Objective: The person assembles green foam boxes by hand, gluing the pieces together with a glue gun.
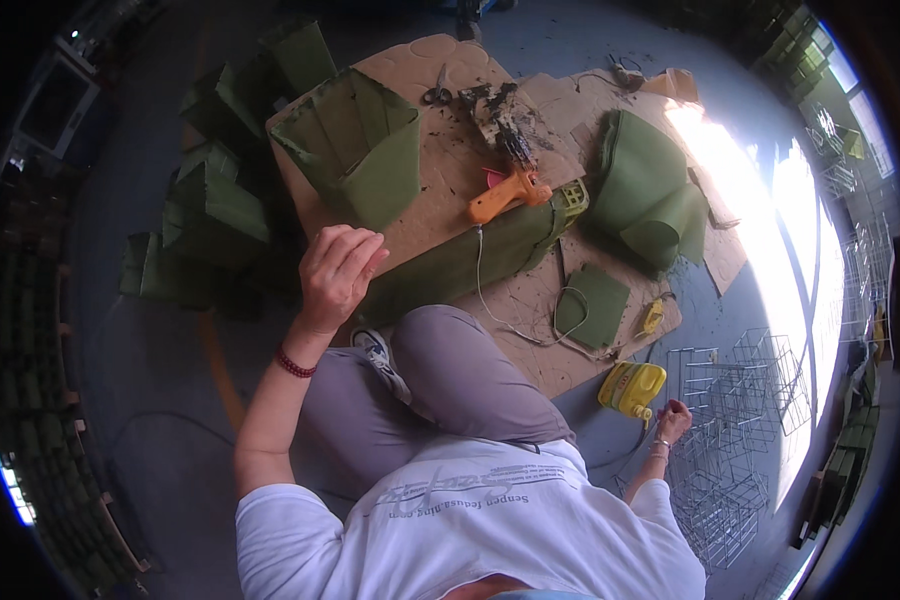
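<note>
My left hand is raised over my lap, its fingers bent and pressed together; nothing shows in it. Just beyond it stands an open green felt pouch on a cardboard sheet. My right hand reaches out low to the right, fingers curled at the edge of a wire frame; the exact grip is small and hard to see. A yellow jug lies beside that hand. In front of me an orange glue gun rests on a long green felt roll.
Scissors and a dark-smeared scrap lie on the cardboard. More green pouches pile up at left. Folded green felt and a square green piece sit at right. A white cord loops across the cardboard. Stacked wire frames fill the lower right.
</note>
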A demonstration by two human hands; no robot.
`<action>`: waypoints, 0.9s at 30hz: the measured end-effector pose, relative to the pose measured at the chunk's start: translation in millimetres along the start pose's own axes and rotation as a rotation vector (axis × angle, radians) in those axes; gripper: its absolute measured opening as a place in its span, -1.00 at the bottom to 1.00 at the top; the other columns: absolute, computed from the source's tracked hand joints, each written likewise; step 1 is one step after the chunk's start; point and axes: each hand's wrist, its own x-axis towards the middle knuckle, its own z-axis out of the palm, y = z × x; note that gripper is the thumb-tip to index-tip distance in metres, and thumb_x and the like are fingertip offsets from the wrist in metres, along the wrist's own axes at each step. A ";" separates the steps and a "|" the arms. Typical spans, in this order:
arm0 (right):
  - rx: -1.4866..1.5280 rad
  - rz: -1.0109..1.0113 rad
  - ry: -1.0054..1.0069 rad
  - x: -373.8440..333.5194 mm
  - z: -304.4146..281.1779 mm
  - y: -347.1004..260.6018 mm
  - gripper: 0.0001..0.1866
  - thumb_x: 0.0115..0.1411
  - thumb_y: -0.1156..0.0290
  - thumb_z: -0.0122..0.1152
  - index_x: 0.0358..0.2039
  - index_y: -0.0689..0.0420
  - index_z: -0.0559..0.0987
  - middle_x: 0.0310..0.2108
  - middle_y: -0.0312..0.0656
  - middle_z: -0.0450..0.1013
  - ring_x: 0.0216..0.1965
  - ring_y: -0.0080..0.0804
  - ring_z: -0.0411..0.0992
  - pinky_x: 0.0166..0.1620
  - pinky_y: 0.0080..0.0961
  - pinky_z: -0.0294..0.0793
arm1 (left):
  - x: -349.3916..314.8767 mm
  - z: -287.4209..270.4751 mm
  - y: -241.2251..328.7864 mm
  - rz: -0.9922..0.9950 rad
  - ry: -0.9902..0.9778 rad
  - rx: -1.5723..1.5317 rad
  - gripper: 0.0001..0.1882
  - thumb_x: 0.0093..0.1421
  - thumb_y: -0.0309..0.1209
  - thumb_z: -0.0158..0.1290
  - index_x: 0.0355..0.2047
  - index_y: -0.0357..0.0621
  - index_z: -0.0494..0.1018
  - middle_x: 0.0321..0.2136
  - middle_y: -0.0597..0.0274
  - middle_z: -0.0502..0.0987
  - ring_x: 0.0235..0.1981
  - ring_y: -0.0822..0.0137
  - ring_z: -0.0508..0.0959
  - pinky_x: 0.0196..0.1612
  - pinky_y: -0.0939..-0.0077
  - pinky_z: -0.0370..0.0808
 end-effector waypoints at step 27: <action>0.596 -1.669 -0.279 -96.7 114.3 -587.1 -0.51 0.07 0.56 0.16 0.08 0.22 0.43 0.14 -0.07 0.34 0.24 -0.15 0.24 0.26 -0.17 0.23 | 7.2 -8.5 -34.4 0.193 -0.066 0.329 -0.72 0.02 -0.55 0.12 -0.20 -0.30 0.56 -0.11 0.16 0.52 -0.05 0.23 0.50 -0.03 0.31 0.52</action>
